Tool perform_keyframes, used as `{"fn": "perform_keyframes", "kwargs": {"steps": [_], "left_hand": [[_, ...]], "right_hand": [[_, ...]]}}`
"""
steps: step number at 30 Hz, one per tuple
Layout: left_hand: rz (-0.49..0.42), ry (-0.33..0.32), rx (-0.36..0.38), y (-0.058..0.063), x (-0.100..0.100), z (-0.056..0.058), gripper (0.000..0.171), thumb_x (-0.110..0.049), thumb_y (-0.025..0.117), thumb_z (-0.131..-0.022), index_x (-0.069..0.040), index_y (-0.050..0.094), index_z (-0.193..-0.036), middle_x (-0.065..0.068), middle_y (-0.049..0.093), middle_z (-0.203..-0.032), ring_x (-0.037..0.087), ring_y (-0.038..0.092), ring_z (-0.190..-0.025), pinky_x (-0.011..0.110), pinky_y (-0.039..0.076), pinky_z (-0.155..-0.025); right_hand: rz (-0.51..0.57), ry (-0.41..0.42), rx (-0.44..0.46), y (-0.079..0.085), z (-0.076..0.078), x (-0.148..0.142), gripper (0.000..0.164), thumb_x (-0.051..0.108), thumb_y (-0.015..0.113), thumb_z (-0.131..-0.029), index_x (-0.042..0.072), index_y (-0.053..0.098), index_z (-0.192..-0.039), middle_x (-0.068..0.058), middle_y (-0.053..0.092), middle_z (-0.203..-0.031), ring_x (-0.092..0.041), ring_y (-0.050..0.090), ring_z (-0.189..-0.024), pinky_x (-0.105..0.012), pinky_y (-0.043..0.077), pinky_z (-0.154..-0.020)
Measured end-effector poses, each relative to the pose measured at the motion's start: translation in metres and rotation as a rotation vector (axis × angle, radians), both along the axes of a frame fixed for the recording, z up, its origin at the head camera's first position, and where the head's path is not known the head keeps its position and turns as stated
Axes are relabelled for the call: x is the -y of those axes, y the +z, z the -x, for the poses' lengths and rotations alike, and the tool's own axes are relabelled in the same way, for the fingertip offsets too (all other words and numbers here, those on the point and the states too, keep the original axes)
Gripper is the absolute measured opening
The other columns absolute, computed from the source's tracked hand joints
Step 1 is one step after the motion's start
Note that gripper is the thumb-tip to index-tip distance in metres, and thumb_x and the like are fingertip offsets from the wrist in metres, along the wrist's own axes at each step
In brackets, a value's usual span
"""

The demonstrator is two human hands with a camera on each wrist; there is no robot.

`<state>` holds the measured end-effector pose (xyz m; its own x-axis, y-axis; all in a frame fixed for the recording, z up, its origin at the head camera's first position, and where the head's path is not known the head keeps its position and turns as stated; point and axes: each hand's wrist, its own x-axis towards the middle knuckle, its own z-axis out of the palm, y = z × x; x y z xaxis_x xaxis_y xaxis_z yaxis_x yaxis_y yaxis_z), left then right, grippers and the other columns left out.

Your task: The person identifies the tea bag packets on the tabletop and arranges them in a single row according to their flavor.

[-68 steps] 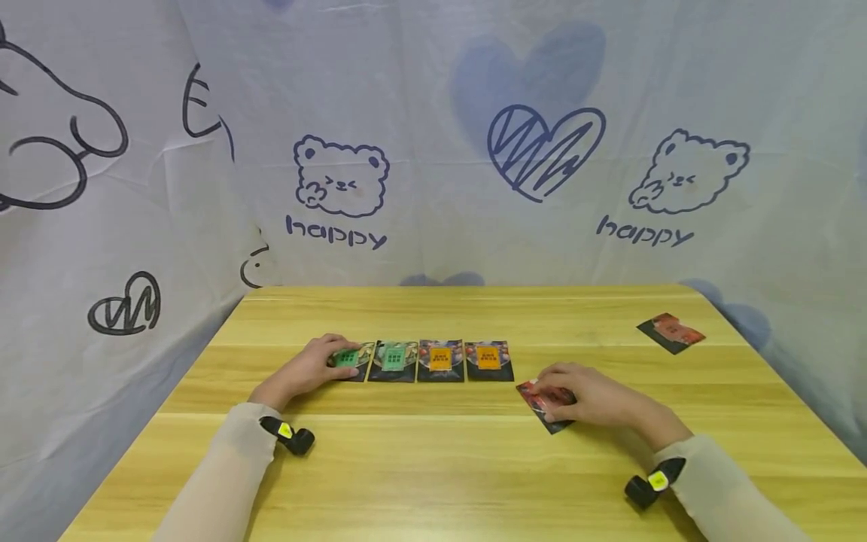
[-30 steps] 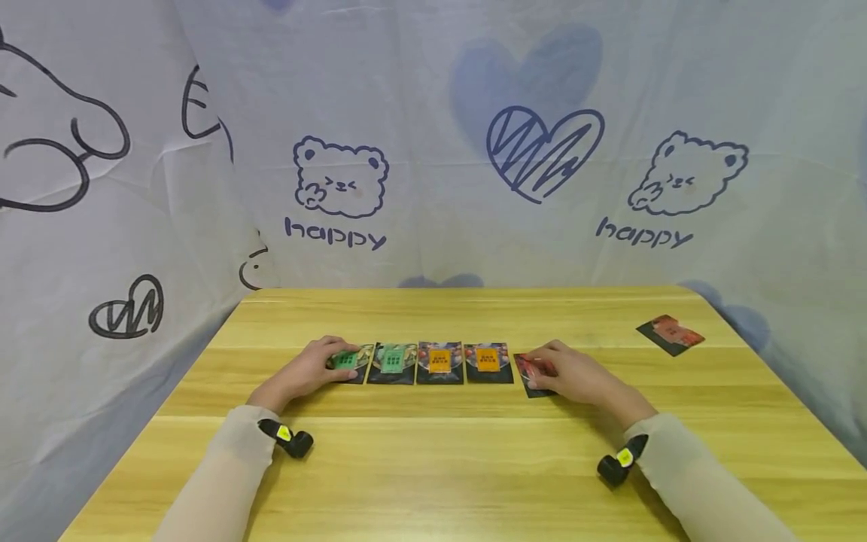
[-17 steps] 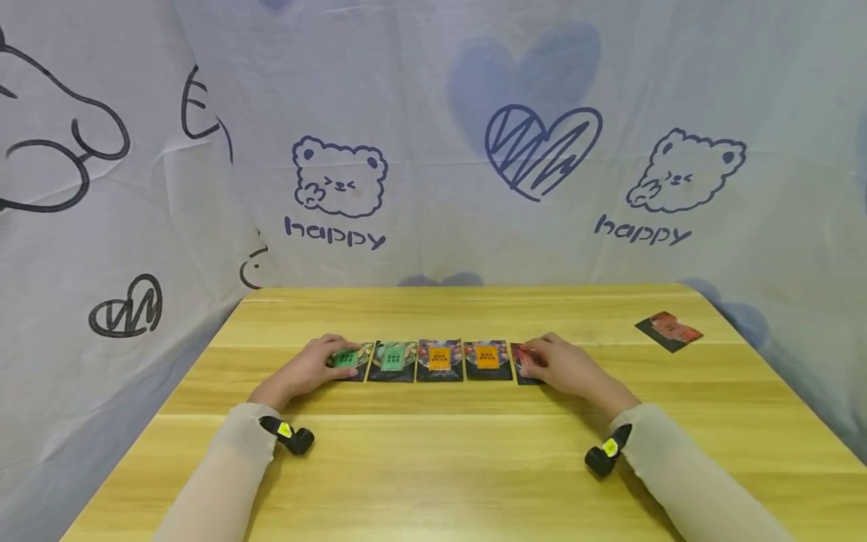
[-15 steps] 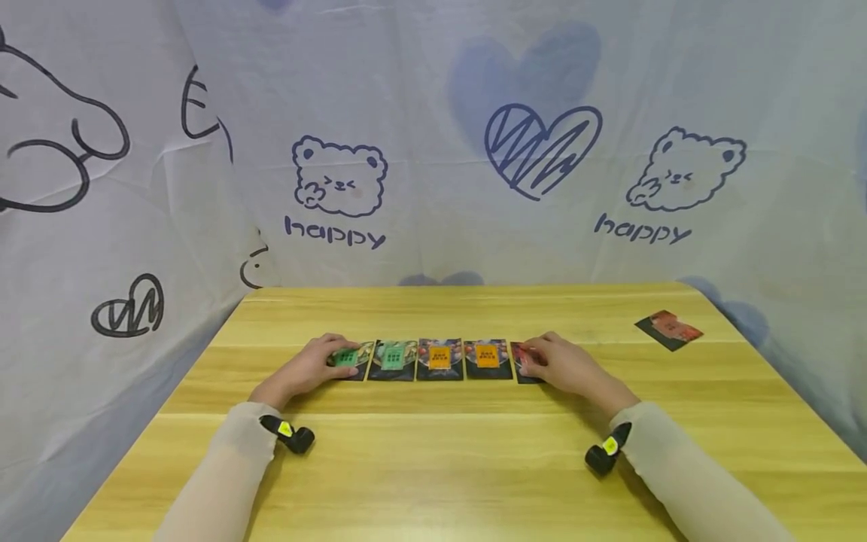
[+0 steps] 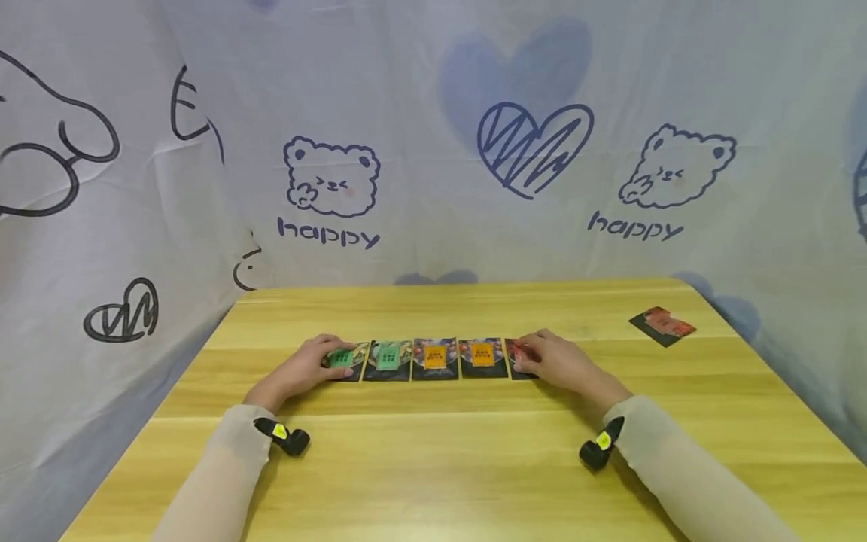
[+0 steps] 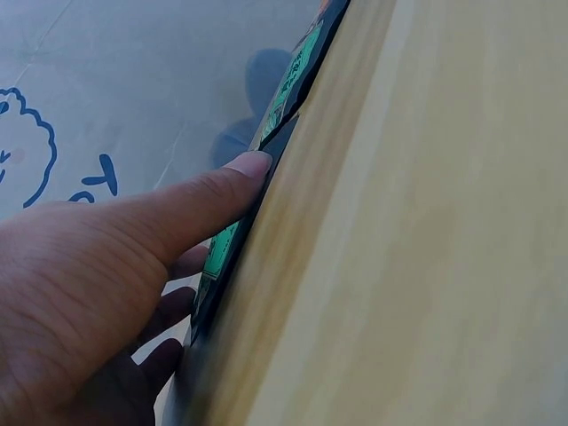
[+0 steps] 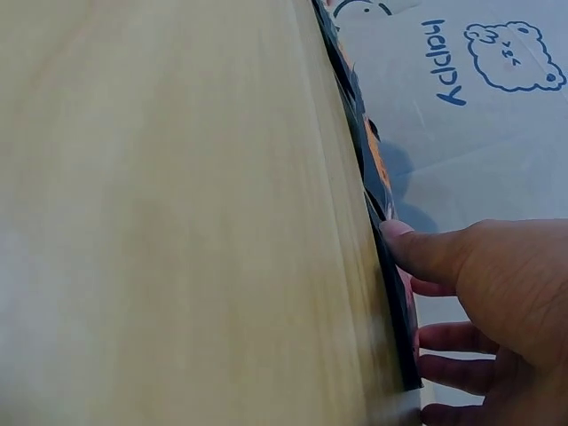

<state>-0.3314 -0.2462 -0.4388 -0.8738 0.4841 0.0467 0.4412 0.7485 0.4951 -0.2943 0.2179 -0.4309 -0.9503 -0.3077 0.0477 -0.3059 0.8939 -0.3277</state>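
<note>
A row of flat, dark packets lies across the table in the head view. At its left end is a green-labelled packet [image 5: 352, 371], partly covered by my left hand [image 5: 301, 370], whose thumb and fingers rest on it. Beside it come a second green packet [image 5: 387, 369] and two orange-labelled packets, one left [image 5: 435, 369] and one right [image 5: 483, 366]. My right hand [image 5: 565, 365] holds a red packet [image 5: 515, 367] at the right end between thumb and fingers, hiding most of it. In the right wrist view, the thumb [image 7: 426, 248] lies at that packet's near edge.
Another red packet [image 5: 663, 326] lies turned at an angle toward the table's back right corner. The wooden table [image 5: 433, 467] is enclosed at the back and sides by a printed white cloth [image 5: 420, 181].
My right hand has slid the red packet left and away from me, turning it straight at the row's right end. It has since stayed there. My left hand keeps its place on the green packet.
</note>
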Motion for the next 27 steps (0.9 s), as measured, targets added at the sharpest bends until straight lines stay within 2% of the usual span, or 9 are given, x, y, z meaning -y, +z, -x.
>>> {"fn": "perform_keyframes", "kwargs": {"steps": [7,13,20,27], "left_hand": [[-0.006,0.002,0.022,-0.007,0.003,-0.003,0.056,-0.038,0.067,-0.093,-0.011,0.054,-0.141,0.025,0.039,-0.145,0.048,0.033,-0.133,0.063,0.029,-0.105],[-0.008,0.002,0.015,-0.008,0.002,0.000,0.056,-0.038,0.067,-0.093,-0.011,0.054,-0.141,0.025,0.039,-0.145,0.048,0.033,-0.133,0.064,0.030,-0.105],[-0.010,-0.005,0.000,-0.005,0.001,0.000,0.056,-0.036,0.068,-0.093,-0.011,0.054,-0.141,0.025,0.039,-0.144,0.047,0.033,-0.133,0.063,0.031,-0.105],[-0.009,-0.008,-0.006,-0.003,0.002,0.002,0.056,-0.038,0.067,-0.093,-0.011,0.054,-0.141,0.025,0.039,-0.145,0.047,0.034,-0.133,0.063,0.031,-0.104]], "right_hand": [[0.001,0.021,0.010,-0.007,-0.001,0.002,0.048,0.032,0.065,-0.096,0.006,0.058,-0.136,-0.021,0.054,-0.131,-0.037,0.055,-0.115,-0.054,0.044,-0.096],[-0.003,0.048,-0.025,-0.002,-0.001,0.000,0.047,0.035,0.063,-0.097,0.006,0.059,-0.134,-0.022,0.054,-0.131,-0.040,0.054,-0.118,-0.056,0.042,-0.097],[0.012,0.007,-0.033,0.008,0.000,-0.008,0.047,0.034,0.063,-0.097,0.006,0.058,-0.134,-0.023,0.053,-0.133,-0.042,0.053,-0.117,-0.057,0.041,-0.098],[-0.002,-0.027,-0.055,0.014,0.002,-0.032,0.049,0.033,0.060,-0.098,0.002,0.055,-0.136,-0.027,0.051,-0.135,-0.046,0.049,-0.122,-0.060,0.038,-0.100]]}}
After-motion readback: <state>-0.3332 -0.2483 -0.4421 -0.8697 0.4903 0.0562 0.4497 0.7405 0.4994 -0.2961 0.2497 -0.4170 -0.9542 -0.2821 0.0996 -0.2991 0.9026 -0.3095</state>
